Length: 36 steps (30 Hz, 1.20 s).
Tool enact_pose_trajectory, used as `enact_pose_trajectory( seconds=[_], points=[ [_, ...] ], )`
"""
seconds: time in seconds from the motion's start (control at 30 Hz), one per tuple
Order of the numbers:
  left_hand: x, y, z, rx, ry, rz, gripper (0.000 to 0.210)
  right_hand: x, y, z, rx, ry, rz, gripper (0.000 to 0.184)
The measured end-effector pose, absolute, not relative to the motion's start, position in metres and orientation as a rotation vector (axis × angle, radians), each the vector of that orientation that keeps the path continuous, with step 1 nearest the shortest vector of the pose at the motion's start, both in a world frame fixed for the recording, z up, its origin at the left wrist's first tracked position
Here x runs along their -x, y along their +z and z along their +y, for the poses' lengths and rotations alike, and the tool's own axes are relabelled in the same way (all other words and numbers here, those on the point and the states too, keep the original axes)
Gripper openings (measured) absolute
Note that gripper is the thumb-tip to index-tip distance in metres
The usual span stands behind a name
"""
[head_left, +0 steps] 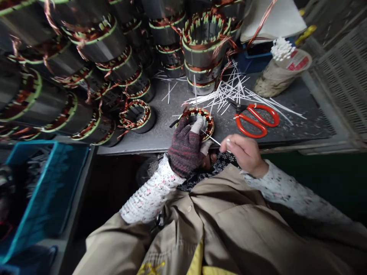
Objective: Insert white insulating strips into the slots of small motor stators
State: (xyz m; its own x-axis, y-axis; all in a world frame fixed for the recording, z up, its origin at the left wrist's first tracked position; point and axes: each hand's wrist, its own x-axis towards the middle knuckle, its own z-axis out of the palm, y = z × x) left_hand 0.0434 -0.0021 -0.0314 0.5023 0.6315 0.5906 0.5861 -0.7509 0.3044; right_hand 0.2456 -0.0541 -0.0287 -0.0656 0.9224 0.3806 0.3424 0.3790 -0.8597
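Note:
A motor stator [211, 124] with copper windings sits at the table's front edge. My left hand [187, 147], in a dark knitted glove with wrapped fingertips, grips its near left side and covers much of it. My right hand [242, 151] is bare, its fingers pinched on a thin white tie strip [212, 139] that runs left to the stator's rim. Other white strips stand up from the winding. Orange-handled scissors [256, 119] lie right of the stator. Behind them spreads a loose pile of white strips [233, 89].
Stacked stators [97, 49] fill the left and back of the table, and one small stator [137, 116] stands nearer. A container of white strips [282, 70] stands at the right, beside a blue bin [255, 59]. Lower left is a teal crate [71, 168].

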Motion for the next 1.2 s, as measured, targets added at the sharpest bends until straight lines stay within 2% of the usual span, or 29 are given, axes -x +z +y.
enact_pose_trajectory(
  seconds=[0.1, 0.23, 0.3, 0.53, 0.7, 0.77, 0.9, 1.07, 1.2],
  points=[
    [-0.048, -0.037, -0.003, -2.386, 1.168, 1.099, 0.059, -0.233, -0.035, -0.035, 1.143, 0.779, -1.482, 0.031],
    [-0.051, -0.037, 0.000, -2.230, 1.296, 0.998, 0.024, -0.231, -0.031, -0.031, 1.173, 0.744, -1.492, 0.022],
    [-0.050, -0.032, 0.001, -2.265, 1.313, 0.956, 0.014, -0.234, -0.024, -0.036, 1.164, 0.708, -1.566, 0.023],
    [-0.047, -0.028, 0.003, -2.368, 1.204, 1.014, 0.017, -0.234, -0.020, -0.028, 1.204, 0.551, -1.728, 0.026],
    [-0.046, -0.030, 0.005, -2.422, 1.303, 0.893, 0.013, -0.234, -0.021, -0.020, 1.281, 0.569, -1.754, 0.021],
    [-0.047, -0.029, 0.005, -2.466, 1.333, 0.879, 0.013, -0.234, -0.013, -0.022, 1.289, 0.589, -1.794, 0.025],
    [-0.048, -0.026, 0.005, -2.533, 1.284, 0.930, 0.013, -0.242, 0.010, -0.032, 1.151, 0.788, -1.793, 0.037],
    [-0.046, -0.025, 0.001, -2.490, 1.253, 0.992, 0.022, -0.256, 0.023, -0.045, 1.011, 1.080, -1.548, 0.040],
    [-0.041, -0.023, 0.000, -2.551, 1.133, 1.058, 0.016, -0.262, 0.021, -0.053, 1.000, 1.408, -1.424, 0.051]
  ],
)
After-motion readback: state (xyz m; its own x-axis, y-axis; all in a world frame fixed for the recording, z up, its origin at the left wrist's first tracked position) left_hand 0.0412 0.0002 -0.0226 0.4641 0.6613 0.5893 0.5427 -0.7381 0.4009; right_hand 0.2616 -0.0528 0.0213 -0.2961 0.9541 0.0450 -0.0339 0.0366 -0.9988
